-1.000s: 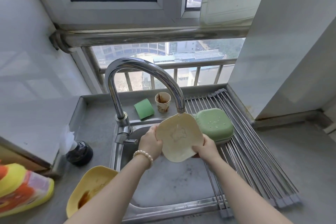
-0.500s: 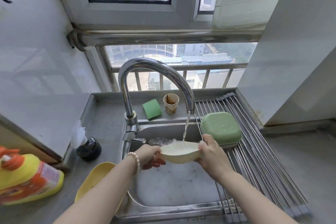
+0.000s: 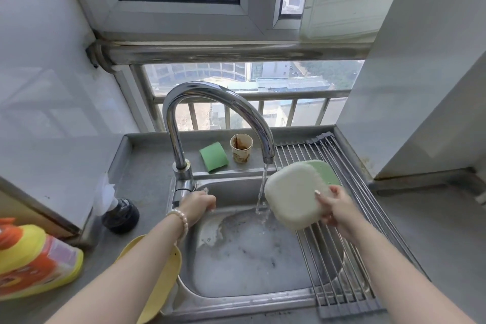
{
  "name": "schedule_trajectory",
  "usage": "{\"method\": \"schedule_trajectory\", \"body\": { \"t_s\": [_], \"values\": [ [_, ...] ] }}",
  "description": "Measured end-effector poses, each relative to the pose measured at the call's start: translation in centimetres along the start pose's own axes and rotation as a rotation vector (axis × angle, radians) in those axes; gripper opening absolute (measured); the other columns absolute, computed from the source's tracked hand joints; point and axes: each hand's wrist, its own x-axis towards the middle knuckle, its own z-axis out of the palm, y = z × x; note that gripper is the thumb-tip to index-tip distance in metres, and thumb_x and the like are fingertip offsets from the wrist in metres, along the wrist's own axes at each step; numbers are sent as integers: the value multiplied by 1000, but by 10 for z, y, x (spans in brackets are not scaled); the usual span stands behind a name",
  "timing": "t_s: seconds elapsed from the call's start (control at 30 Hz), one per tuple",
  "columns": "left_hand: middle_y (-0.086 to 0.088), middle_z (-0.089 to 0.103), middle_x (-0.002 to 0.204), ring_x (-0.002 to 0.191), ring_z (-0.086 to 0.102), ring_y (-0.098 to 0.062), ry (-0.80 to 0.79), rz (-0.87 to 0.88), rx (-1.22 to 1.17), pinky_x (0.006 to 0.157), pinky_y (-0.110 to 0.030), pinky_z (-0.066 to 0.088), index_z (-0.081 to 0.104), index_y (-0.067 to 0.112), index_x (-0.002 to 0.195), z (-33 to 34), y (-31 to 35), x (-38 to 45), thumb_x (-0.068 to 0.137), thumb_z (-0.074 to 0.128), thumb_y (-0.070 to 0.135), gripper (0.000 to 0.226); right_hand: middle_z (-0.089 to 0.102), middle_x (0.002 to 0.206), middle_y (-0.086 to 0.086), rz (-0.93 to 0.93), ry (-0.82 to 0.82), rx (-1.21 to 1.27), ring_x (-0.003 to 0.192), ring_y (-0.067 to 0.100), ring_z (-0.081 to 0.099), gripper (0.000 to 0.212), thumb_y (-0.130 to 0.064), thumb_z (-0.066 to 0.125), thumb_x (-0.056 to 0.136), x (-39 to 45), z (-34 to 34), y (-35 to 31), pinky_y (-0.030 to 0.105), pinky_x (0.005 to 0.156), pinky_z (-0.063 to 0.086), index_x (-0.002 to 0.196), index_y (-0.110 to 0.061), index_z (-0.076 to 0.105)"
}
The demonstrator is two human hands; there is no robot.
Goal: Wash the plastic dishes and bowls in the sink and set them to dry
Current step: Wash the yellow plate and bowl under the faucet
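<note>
risk: wet bowl [image 3: 292,196] slipping | right hand [image 3: 335,205] holds it alone by the rim | left hand [image 3: 198,201] curled near faucet [image 3: 210,113] handle, grip unclear | water running

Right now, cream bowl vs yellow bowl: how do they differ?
1. The cream bowl is gripped by the right hand; the yellow bowl rests on the counter left of the sink, with no hand on it.
2. The cream bowl is turned underside toward the camera, beside the water stream; the yellow bowl lies partly hidden under the left forearm.
3. Colour: pale cream versus yellow.
Both look like plastic with rounded corners.
</note>
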Motion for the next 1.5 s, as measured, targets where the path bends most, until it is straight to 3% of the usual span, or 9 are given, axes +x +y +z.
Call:
{"method": "schedule_trajectory", "body": {
  "t_s": [0.27,0.37,0.53,0.67,0.8,1.03,1.23,1.4,1.5],
  "values": [
    [-6,53,79,76,49,-16,-103,18,235,61,-25,40,52,12,76,-12,14,-12,78,59,6,9,49,119,15,137,292,116,103,33,53,46,-18,63,92,47,-22,-24,24,39,52,130,1,47],
    [-4,64,92,87,60,-18,-172,10,552,71,-28,53,62,16,86,-21,-2,-18,79,58,3,16,48,126,16,149,356,-123,112,41,53,52,-27,65,91,54,-19,-23,47,70,59,132,0,46],
    [4,58,121,115,55,-20,-180,-16,1015,104,-37,38,62,30,115,-32,-33,-31,84,53,10,38,53,125,24,118,402,-561,96,43,59,51,-38,59,93,60,-16,-17,46,62,57,122,4,53],
    [5,55,129,122,50,-21,-168,-7,1200,102,-38,30,54,37,124,-39,-50,-30,85,54,14,46,44,130,25,76,507,-867,102,40,56,47,-37,50,97,52,-12,-18,41,77,46,125,2,50],
    [2,54,126,120,50,-21,-154,99,1331,98,-36,36,59,32,119,-42,-63,-30,87,56,17,35,39,129,24,-227,607,-933,114,40,45,38,-21,51,93,32,12,-14,47,91,42,125,-1,47],
    [-10,64,112,105,60,-30,-231,213,1419,86,-33,47,68,9,107,-43,-53,-29,91,50,9,24,50,114,22,-497,195,-953,105,34,47,27,-18,53,91,-15,95,15,37,91,36,113,-3,57],
    [-15,66,105,94,63,-32,-270,184,1367,78,-34,49,68,6,101,-52,-35,-27,88,53,5,20,54,109,14,-355,-162,-912,103,31,55,21,-23,54,92,-45,145,44,32,89,42,104,-10,65],
    [-16,67,106,98,63,-32,-249,177,1235,76,-31,47,70,4,104,-56,-6,-27,88,57,7,21,61,97,9,-295,-286,-870,92,24,57,22,-26,54,94,-57,155,46,25,73,36,99,-9,67],
    [-14,67,94,91,62,-31,-259,196,1178,70,-28,43,70,2,98,-50,11,-26,90,59,12,17,59,80,2,-264,-335,-749,82,25,58,18,-28,53,96,-63,152,41,33,76,46,85,-16,62]
  ]
}}
